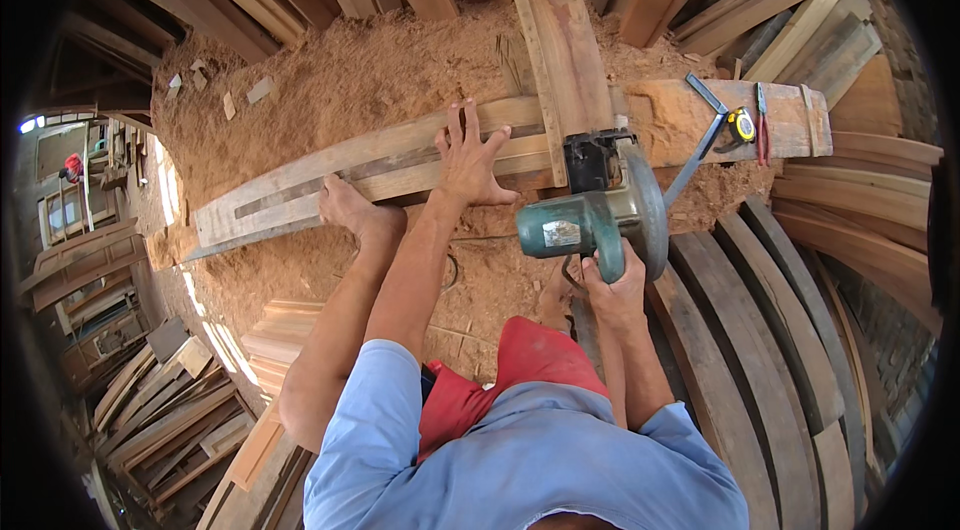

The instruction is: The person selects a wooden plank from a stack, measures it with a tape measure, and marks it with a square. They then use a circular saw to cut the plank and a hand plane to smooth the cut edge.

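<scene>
My right hand (615, 292) is wrapped round the rear handle of a green circular saw (565, 225). The saw's round guard faces right, and its base plate lies by the near end of a short wide board (572, 50). That board sits crosswise over a long plank (330, 170) with a dark slot along it. With fingers spread, my left hand (466, 155) presses flat on the long plank, left of the short board. My bare left foot (355, 210) also rests on this plank. The blade's contact with wood is hidden.
A bevel gauge (710, 120), a yellow tape measure (740, 125) and red-handled pliers (763, 125) lie on a thick timber (680, 110) at right. Sawdust (300, 100) covers the floor. Boards lean along the back; curved planks (730, 330) lie near right, offcuts (180, 400) at left.
</scene>
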The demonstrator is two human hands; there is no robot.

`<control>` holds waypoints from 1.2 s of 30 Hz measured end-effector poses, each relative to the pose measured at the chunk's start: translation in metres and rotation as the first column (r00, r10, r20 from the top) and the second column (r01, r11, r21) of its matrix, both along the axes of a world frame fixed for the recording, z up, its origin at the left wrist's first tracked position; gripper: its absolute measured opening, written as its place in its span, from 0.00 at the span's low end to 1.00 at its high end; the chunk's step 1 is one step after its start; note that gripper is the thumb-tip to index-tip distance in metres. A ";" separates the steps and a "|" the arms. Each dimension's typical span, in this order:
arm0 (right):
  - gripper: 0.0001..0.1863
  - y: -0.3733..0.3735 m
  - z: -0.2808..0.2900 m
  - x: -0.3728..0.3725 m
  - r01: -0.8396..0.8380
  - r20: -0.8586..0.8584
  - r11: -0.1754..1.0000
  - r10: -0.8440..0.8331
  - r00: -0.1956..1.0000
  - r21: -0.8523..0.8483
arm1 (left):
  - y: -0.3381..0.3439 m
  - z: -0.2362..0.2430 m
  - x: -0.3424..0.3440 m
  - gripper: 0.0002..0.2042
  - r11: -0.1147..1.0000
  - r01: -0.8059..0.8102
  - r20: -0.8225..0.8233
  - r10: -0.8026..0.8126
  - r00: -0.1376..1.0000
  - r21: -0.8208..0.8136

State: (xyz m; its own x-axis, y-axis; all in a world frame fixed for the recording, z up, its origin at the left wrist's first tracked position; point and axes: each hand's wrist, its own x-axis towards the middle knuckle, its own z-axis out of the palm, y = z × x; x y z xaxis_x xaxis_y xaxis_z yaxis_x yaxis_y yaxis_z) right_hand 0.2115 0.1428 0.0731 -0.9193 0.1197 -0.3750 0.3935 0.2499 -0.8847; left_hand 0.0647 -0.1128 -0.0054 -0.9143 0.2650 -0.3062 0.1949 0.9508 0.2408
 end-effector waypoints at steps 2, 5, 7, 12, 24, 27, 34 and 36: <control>0.10 0.000 -0.003 0.001 0.002 0.018 1.000 -0.001 1.000 -0.027 | -0.001 -0.001 0.000 0.55 1.000 0.002 0.004 -0.002 1.000 -0.008; 0.10 -0.001 -0.005 0.000 0.009 0.016 0.999 -0.008 1.000 -0.049 | 0.000 -0.001 0.000 0.56 1.000 0.008 0.004 -0.008 1.000 -0.005; 0.10 -0.004 -0.001 -0.002 0.010 0.030 0.999 -0.009 1.000 -0.046 | 0.000 -0.001 -0.001 0.55 1.000 0.011 0.000 -0.011 1.000 -0.001; 0.09 -0.003 -0.003 -0.005 -0.001 0.041 0.999 0.003 0.999 -0.052 | -0.001 -0.003 0.000 0.54 1.000 0.014 -0.026 -0.014 1.000 0.024; 0.08 -0.007 -0.005 -0.021 -0.015 0.017 0.997 0.017 1.000 -0.075 | -0.002 -0.009 0.000 0.53 1.000 0.031 -0.049 -0.031 0.998 0.002; 0.08 -0.009 -0.002 -0.024 -0.018 -0.011 0.998 0.018 1.000 -0.063 | -0.002 -0.008 0.000 0.51 0.999 0.034 -0.053 -0.034 0.998 -0.001; 0.08 -0.008 -0.003 -0.030 -0.027 -0.007 0.996 0.027 1.000 -0.089 | -0.002 -0.006 0.000 0.50 1.000 0.027 -0.046 -0.027 0.999 0.003; 0.07 -0.007 -0.004 -0.031 -0.029 -0.005 0.995 0.029 1.000 -0.094 | -0.002 -0.005 0.000 0.49 1.000 0.024 -0.053 -0.024 0.998 0.012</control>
